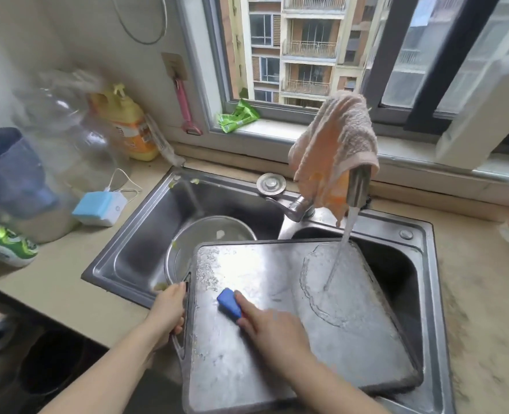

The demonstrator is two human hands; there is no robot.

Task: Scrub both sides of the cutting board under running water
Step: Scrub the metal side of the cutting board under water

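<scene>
Right hand (272,327) pinches a blue scrubber (229,303) and presses it flat on the steel board (277,339), index finger along its top. Left hand (169,309) curls round the board's left-edge handle. Board lies across the double sink (127,249), mostly over the right basin, with tap (357,186) water hitting its far right corner. A cloth (337,144) hangs over the tap, and a bowl (205,234) sits in the left basin.

We see a cutting board (277,339) of dull, scuffed metal, wet and gleaming in patches, over a brushed steel sink (133,240). The scrubber (228,303) looks like smooth blue plastic. A fluffy peach cloth (334,144) drapes the shiny metal tap (357,186). Our worktop (480,294) appears matt, speckled beige stone.
</scene>
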